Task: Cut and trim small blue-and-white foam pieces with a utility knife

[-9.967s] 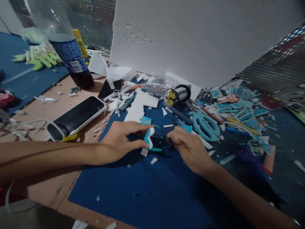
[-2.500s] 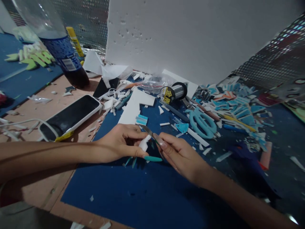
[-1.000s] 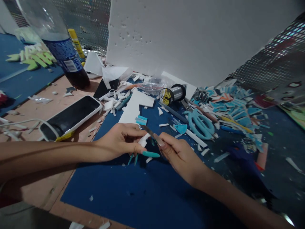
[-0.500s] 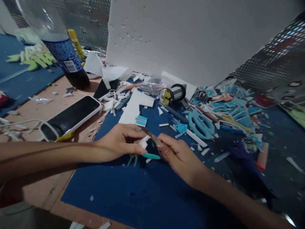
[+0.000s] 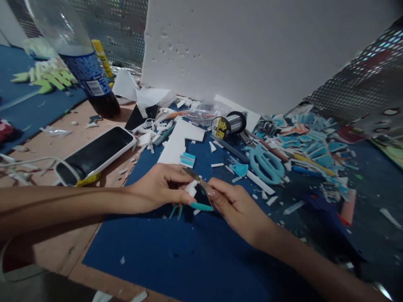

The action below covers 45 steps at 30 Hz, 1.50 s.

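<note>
The left hand [image 5: 160, 186] pinches a small white piece [image 5: 190, 189] between thumb and fingers, just above the blue mat [image 5: 163, 256], and the right hand [image 5: 241, 207] grips a thin metal blade [image 5: 203, 184] that lies across the piece's upper edge. Among the containers, the tall clear bottle [image 5: 67, 31] on the pinkish board [image 5: 77, 115] is the largest: dark liquid [image 5: 105, 105] shows in its bottom, below a blue label [image 5: 90, 75], and the part above the label is see-through. A yellow tube [image 5: 102, 58] is behind it, its contents hidden. Beyond the hands, a crumpled clear bag [image 5: 206, 113] lies near white scraps; what it contains is too unclear to tell. Just beside that bag, a black-rimmed spool [image 5: 229, 125] carries shiny pale line. Light-blue scissors [image 5: 266, 163] lie near the right hand, with a heap of blue and white offcuts [image 5: 315, 138] farther out.
</note>
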Each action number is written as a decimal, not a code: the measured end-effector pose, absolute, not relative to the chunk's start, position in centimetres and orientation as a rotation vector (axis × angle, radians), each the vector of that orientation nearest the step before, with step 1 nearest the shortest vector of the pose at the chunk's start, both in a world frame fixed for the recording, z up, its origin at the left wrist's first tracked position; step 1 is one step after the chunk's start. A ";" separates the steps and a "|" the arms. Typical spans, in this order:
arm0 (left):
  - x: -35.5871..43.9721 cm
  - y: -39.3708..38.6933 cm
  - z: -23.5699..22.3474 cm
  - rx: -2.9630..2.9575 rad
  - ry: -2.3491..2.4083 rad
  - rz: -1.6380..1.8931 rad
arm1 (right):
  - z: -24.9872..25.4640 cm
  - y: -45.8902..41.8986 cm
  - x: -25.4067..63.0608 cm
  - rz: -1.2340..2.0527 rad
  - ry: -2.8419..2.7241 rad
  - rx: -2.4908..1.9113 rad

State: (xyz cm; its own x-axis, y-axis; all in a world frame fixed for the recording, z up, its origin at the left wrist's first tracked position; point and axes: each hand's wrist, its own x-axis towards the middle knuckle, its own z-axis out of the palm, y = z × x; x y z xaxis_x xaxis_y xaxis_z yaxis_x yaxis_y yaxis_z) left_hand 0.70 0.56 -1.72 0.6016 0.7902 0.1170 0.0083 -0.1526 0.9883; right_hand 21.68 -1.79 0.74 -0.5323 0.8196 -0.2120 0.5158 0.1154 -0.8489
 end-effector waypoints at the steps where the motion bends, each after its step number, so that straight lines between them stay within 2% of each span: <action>1: 0.7 0.6 -1.7 1.601 0.681 0.784 | 0.7 -1.7 21.6 1.366 -2.100 -1.304; 7: 0.8 0.5 -1.4 1.538 0.717 0.761 | 0.3 -1.8 21.2 1.335 -2.085 -1.279; 12: 0.7 0.7 -1.2 1.357 0.714 0.676 | 0.7 -1.9 21.8 1.456 -1.539 -1.287; 15: 0.7 0.9 -1.1 1.328 0.698 0.610 | 1.1 -1.7 21.8 1.523 -1.413 -1.272; 29: 1.1 0.6 -1.2 1.379 0.809 0.578 | 0.4 -2.2 21.1 1.573 -1.464 -1.403; 39: 1.0 0.0 -1.5 1.567 0.921 0.601 | 0.8 -2.5 20.7 1.311 -1.719 -1.382; 45: 0.9 -0.1 -1.4 1.739 0.955 0.662 | 1.1 -2.2 20.9 1.454 -1.867 -1.321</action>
